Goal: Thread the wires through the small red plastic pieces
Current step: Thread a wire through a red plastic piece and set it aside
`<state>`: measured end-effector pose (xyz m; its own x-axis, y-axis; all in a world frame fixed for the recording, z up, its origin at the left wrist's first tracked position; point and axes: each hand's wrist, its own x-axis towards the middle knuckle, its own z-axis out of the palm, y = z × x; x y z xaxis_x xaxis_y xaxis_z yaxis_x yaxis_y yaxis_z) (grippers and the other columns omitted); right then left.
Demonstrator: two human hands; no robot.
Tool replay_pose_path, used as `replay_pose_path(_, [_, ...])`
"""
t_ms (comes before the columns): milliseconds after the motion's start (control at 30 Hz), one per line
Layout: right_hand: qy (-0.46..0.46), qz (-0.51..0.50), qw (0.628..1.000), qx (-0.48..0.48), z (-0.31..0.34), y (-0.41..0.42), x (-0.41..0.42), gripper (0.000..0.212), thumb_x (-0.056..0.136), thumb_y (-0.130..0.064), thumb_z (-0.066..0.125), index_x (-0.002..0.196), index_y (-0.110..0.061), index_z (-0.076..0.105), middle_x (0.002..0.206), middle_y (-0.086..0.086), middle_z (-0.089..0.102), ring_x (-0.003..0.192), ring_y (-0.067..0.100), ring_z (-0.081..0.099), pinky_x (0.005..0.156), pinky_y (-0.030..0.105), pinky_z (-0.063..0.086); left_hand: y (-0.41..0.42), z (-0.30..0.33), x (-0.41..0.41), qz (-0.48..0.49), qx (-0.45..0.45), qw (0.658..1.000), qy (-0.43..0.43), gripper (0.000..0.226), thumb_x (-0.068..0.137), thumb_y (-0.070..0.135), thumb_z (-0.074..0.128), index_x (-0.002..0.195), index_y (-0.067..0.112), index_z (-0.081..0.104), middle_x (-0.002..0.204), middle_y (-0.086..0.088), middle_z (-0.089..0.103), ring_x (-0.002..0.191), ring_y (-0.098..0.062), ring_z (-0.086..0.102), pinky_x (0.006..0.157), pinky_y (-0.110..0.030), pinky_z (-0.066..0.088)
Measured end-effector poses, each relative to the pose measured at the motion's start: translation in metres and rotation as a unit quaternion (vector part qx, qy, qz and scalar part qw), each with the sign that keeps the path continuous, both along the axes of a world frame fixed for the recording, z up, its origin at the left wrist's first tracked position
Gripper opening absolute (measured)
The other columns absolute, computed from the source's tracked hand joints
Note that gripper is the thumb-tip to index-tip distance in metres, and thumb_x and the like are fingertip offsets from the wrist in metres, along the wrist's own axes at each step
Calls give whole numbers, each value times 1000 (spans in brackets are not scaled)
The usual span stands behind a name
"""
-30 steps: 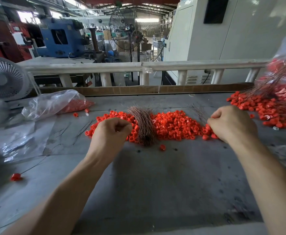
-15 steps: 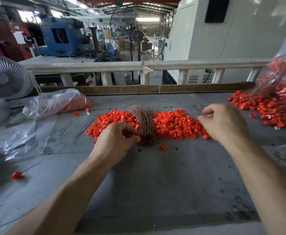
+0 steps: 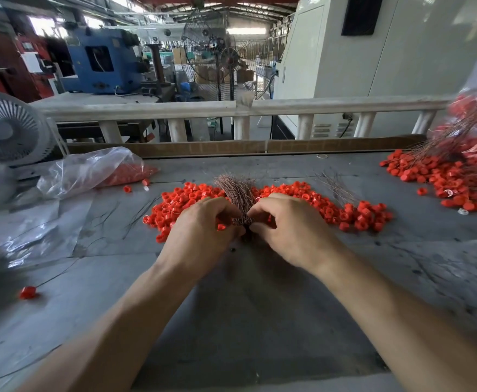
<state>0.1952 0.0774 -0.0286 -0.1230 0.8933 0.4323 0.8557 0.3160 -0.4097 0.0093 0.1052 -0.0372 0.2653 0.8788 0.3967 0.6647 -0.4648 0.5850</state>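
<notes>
Presently, both hands meet at the wire bundle.
Left hand [image 3: 200, 236]: fingers curled at the near end of the wire bundle [image 3: 238, 193]; whether they pinch a wire cannot be told.
Right hand [image 3: 291, 230]: fingers curled likewise, probably separating one wire.
Red pieces [image 3: 344, 212]: heaped on the tabletop [image 3: 245, 306] either side of the bundle, within easy reach.

Small white fan [image 3: 8, 128] far left, standing fan [image 3: 213, 52] behind railing [image 3: 231, 107], blue machine [image 3: 101, 62]

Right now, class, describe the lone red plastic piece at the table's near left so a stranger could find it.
Start at the white desk fan, then come down the grey table past the crumpled clear plastic sheet. The small red plastic piece lies alone, a thin dark wire running from it.
</notes>
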Motion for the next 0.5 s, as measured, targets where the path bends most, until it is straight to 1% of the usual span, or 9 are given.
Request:
replay_pose_path(67, [-7,1,1000,-1,0,0,-2,16,91,-27,73,106,-27,73,104,-9,66,100,17,62,85,39,52,-2,3,3,-14,22,1000,15,16,84,27,80,96,36,74,91,17,63,82,3,56,70,-14,40])
replay_pose_path(167, [-7,2,1000,3,0,0,-2,15,91,-26,73,106,-25,73,103,-8,66,100,18,62,84,41,52,-3,6,6,-22,41,999,27,14,87,21,77,96,32,77,93,15,62,86,-1,56,76,-20,46])
replay_pose_path(300, [27,12,999,17,0,0,0,13,92,-21,73,105,-23,74,98,-7,64,94,17,61,83,41,51,-5,9,5,-38,67,997,-11,17,86,12,78,90,28,82,83,13,66,79,-3,60,71,-21,47])
replay_pose_path(367, [70,33,997,16,1,-1,1,13,92,-20,74,105,-25,74,97,-8,63,91,12,60,81,32,50,-7,11,6,-46,79,994,-51,13,85,16,80,90,28,82,80,12,69,77,-4,62,67,-18,47])
replay_pose_path(433, [110,64,992,16,2,-2,-1,12,93,-22,74,105,-24,75,98,-9,62,90,7,59,78,23,47,-10,12,8,-60,58,988,-132,15,84,16,81,89,30,82,78,14,71,74,-3,65,64,-12,45])
replay_pose_path(467, [127,76,989,20,3,-2,-2,11,93,-23,75,104,-22,76,98,-8,63,90,8,60,79,23,47,-12,13,8,-70,43,982,-172,18,83,14,81,88,30,82,78,15,73,73,-1,65,64,-10,44])
replay_pose_path(500, [143,85,986,24,4,-2,-2,11,92,-24,75,102,-19,76,99,-6,64,91,11,61,81,26,49,-13,14,9,-78,33,976,-200,20,82,11,82,87,31,81,78,15,74,71,0,65,65,-9,45])
